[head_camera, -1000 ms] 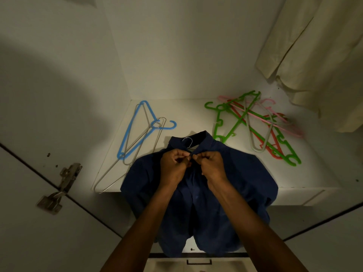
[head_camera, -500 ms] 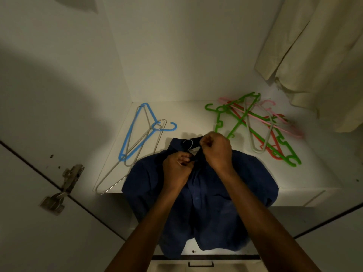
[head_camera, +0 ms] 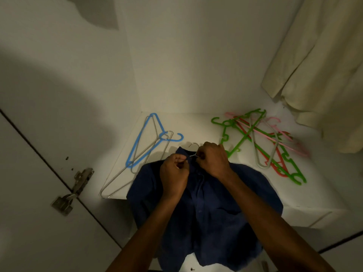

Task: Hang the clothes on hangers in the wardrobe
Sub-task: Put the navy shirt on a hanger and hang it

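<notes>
A dark blue shirt [head_camera: 206, 209] lies on the white wardrobe shelf [head_camera: 196, 124] and hangs over its front edge. A metal hanger is inside it; only its hook [head_camera: 193, 144] shows at the collar. My left hand [head_camera: 174, 173] pinches the collar's left side. My right hand [head_camera: 213, 159] grips the collar next to the hook's base. Both hands sit close together at the neck of the shirt.
A blue plastic hanger [head_camera: 145, 142] and two metal hangers [head_camera: 125, 179] lie at the shelf's left. A pile of green, red, pink and grey hangers [head_camera: 261, 142] lies at the right. A cream garment [head_camera: 324, 71] hangs at the upper right. A door hinge [head_camera: 74, 189] is at the left.
My right hand has moved up from the shirt's front to the collar beside the hook. My left hand stays at the collar. More of the hook shows above the collar.
</notes>
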Demonstrator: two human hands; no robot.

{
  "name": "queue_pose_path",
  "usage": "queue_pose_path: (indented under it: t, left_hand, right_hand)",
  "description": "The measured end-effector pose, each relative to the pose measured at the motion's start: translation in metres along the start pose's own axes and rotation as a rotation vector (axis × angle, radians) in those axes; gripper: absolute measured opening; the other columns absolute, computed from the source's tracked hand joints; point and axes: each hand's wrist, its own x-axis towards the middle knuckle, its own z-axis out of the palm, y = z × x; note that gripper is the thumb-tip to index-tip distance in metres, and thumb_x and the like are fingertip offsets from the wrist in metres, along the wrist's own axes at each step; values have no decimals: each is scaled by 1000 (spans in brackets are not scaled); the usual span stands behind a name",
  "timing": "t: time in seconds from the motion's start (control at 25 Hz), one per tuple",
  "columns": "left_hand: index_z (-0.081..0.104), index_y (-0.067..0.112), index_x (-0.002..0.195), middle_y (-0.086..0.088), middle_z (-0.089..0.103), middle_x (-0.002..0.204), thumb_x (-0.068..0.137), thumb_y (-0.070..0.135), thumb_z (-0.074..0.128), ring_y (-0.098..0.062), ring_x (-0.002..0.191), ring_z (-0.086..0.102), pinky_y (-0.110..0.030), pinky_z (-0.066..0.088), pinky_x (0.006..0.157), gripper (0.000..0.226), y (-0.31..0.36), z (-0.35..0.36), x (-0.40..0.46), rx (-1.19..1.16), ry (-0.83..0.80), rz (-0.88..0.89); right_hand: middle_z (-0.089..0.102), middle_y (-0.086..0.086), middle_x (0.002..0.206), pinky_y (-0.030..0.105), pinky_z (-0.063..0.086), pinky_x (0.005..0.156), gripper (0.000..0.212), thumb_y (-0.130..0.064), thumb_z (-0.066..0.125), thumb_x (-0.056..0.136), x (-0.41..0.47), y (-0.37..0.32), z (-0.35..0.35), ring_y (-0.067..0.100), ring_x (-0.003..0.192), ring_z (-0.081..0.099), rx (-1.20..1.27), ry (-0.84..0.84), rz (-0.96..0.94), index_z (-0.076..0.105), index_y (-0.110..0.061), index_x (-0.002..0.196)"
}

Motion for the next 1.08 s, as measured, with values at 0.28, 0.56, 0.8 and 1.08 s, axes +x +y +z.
queue_pose_path:
  t: [0.28,0.56,0.8,1.08]
  left_hand:
    - [49,30,143,7,51,146,63,80,75,-20,132,49,-48,39,110,98,52,-35,69,491,-326,-76]
    - [79,19,92,7,78,92,64,30,97,-9,88,72,-24,54,78,35,98,-76,84,165,-851,-60]
    - [79,20,93,5,78,88,69,12,94,-5,83,70,-20,56,79,29,115,-95,81,43,-685,390]
    - [82,40,85,16,77,81,68,50,89,-7,77,72,-37,61,78,21,91,-122,85,189,-429,397]
  right_hand:
    - [62,-11,96,26,42,57,14,-10,70,87,-21,-5,-45,9,72,58,272,186,-110,72,-23,93]
    - [65,-14,79,29,48,65,20,-1,79,80,-37,-9,-90,9,73,58,456,215,-132,77,-22,80]
    - [68,-13,66,19,45,61,26,7,77,82,-32,-10,-145,-4,56,55,652,165,47,76,-18,75]
    - [72,-4,71,27,50,68,10,-3,74,81,-43,-13,-190,6,65,61,319,149,61,77,-11,76]
